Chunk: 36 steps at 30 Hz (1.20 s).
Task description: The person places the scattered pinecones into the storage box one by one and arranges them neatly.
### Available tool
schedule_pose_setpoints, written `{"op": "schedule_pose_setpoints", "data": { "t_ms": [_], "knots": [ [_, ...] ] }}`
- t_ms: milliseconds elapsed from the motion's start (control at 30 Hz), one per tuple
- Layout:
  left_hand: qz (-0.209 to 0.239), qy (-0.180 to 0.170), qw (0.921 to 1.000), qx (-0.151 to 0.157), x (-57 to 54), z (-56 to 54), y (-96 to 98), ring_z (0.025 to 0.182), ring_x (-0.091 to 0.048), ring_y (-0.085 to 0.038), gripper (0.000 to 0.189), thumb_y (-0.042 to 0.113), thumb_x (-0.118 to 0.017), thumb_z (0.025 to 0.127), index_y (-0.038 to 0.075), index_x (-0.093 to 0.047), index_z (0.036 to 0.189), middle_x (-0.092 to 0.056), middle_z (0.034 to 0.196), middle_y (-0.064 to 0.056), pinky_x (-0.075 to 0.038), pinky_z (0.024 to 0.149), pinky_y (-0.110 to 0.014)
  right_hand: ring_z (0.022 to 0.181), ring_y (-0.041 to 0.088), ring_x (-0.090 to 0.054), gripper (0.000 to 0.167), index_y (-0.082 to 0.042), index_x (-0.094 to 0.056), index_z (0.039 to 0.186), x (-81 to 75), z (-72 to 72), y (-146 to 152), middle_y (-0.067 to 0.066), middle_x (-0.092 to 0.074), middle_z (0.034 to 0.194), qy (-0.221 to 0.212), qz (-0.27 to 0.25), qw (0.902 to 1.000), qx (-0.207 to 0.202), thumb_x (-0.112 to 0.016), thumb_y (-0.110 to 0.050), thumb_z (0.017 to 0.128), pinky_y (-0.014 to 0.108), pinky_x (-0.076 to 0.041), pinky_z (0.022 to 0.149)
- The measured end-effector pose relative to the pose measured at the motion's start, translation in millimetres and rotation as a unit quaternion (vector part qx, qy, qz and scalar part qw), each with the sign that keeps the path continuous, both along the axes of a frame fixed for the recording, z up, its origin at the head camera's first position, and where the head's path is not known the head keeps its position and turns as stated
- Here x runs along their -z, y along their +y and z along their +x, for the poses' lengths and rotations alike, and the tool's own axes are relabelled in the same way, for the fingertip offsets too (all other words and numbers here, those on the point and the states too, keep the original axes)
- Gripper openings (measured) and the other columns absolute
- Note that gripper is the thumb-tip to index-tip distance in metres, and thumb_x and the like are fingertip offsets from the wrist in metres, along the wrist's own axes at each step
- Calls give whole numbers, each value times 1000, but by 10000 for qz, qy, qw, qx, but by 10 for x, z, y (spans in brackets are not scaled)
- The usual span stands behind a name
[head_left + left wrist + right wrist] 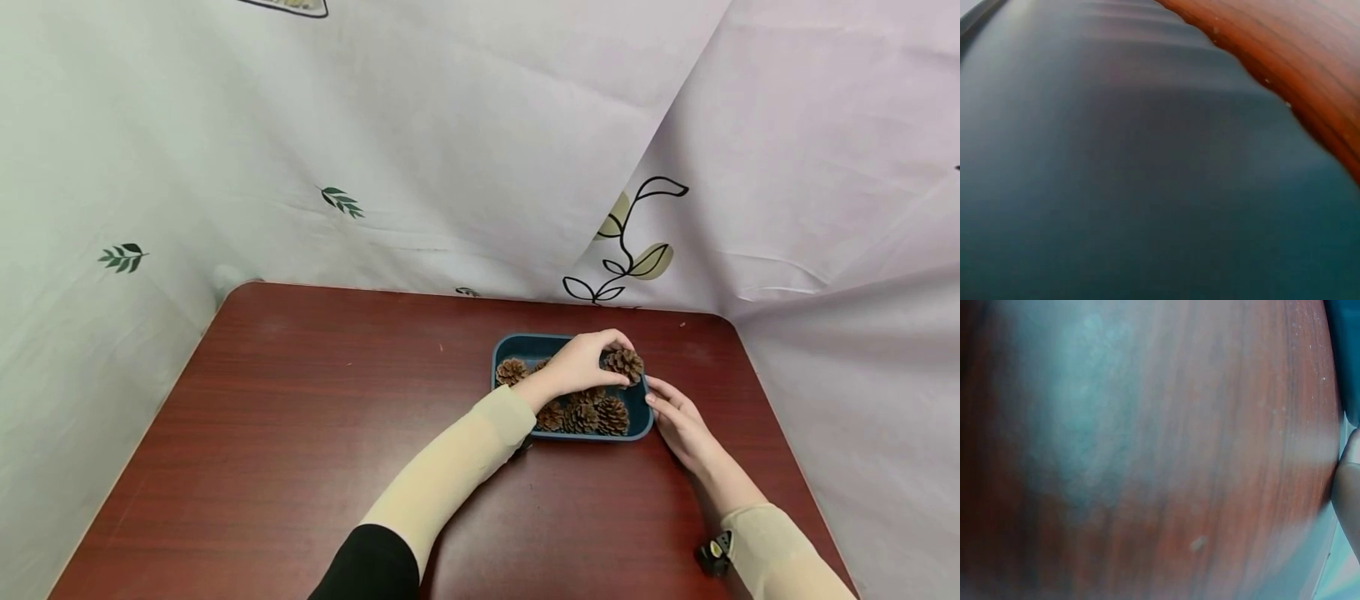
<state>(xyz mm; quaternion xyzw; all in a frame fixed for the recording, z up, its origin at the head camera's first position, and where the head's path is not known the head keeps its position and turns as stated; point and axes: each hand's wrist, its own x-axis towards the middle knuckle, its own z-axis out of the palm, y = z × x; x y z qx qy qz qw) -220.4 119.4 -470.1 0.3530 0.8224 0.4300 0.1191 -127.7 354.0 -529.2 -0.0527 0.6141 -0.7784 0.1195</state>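
Observation:
A dark blue tray [573, 437] with rounded corners holds several brown pine cones [581, 417]. Reaching across it from the left, my left hand [581, 360] grips a pine cone [624, 365] between thumb and fingers at the tray's right end. At that end my right hand [678, 419] holds the rim, its thumb and fingertips against it. The left wrist view is filled by the tray's blue wall [1147, 175], very close. In the right wrist view part of a finger [1349, 487] shows beside the tray's wall [1347, 356]; the rest of that hand is out of frame.
The tray stands on a reddish-brown wooden table [300, 417], right of its middle and near the back edge. White cloth [450, 150] with leaf prints hangs behind and at both sides. A small black device [714, 553] sits at the right wrist.

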Motion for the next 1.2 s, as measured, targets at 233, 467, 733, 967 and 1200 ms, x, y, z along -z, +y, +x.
{"op": "schedule_pose_setpoints", "data": {
  "t_ms": [233, 467, 733, 967, 1200],
  "knots": [
    [-249, 126, 9996, 17, 10, -11, 75, 129, -65, -14, 47, 29, -82, 96, 19, -64, 139, -70, 137, 0, -54, 106, -21, 116, -1, -68, 43, -26, -66, 132, -7, 8, -1, -15, -73, 127, 51, -14, 10000, -15, -38, 0, 113, 13, -53, 99],
    [-875, 444, 9950, 210, 36, 15, 124, 134, -63, -11, 54, 30, -78, 99, 20, -60, 149, -67, 146, 3, -52, 111, -21, 115, 0, -68, 43, -25, -66, 132, 5, 16, -8, -14, -73, 126, 96, -14, 10000, -5, -38, 1, 112, 13, -54, 98],
    [-1222, 692, 9896, 311, 56, 12, 109, 130, -65, -11, 49, 32, -79, 99, 22, -64, 144, -68, 143, 5, -54, 109, -23, 113, 0, -69, 44, -25, -66, 132, 19, 3, -6, -13, -73, 126, 189, -51, 9998, -65, -37, 2, 112, 14, -54, 98],
    [-1265, 707, 9893, 172, 39, 11, 111, 127, -66, -10, 46, 34, -79, 98, 24, -63, 140, -68, 142, 6, -56, 105, -24, 114, -1, -69, 43, -26, -66, 133, 11, -1, -4, -16, -73, 126, 154, 17, 9999, -46, -38, 0, 113, 13, -54, 98],
    [-1785, 788, 9798, 446, 50, 20, 140, 126, -65, -8, 46, 34, -77, 100, 25, -63, 143, -67, 141, 8, -56, 103, -23, 112, -1, -68, 42, -25, -65, 133, 10, 2, 2, -15, -73, 126, 100, 100, 9999, -59, -38, 0, 113, 14, -54, 97]
  ]
}}
